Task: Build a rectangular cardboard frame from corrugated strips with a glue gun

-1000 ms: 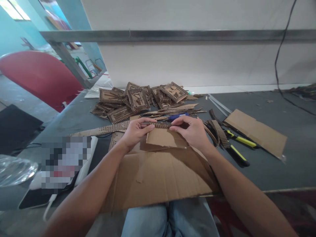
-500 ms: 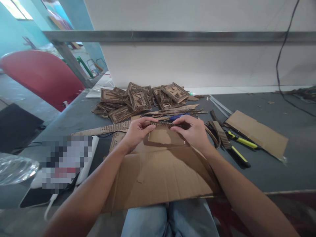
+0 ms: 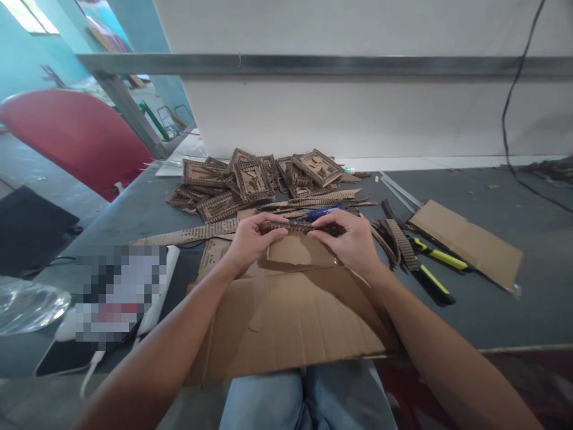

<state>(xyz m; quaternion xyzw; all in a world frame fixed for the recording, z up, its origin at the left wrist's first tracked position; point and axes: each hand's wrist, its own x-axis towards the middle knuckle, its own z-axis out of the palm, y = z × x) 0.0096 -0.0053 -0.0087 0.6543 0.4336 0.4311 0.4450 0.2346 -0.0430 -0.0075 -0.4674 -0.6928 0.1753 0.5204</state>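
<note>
Corrugated strip (image 3: pixel 298 227) sits along the top edge of the small cardboard panel (image 3: pixel 295 251), centre of the table, just above the big flat sheet (image 3: pixel 290 322). Little has changed over the last second: the panel has tipped slightly and the thumbs have crept along the strip. My read: still pressing the strip to the edge, no regrip. Left hand (image 3: pixel 248 242) pinches the strip's left end, right hand (image 3: pixel 353 242) its right end; both are closed on it.

Strip: exposed ribbed flutes, narrow, dark brown. Panel: smooth kraft, rectangular. Sheet: creased, with cut notches.

Behind: pile of fluted cardboard frames (image 3: pixel 250 179), blue pen (image 3: pixel 323 211). Right: yellow-black knife (image 3: pixel 436 255), cardboard offcut (image 3: pixel 465 242). Grey matte table (image 3: pixel 514 310).
</note>
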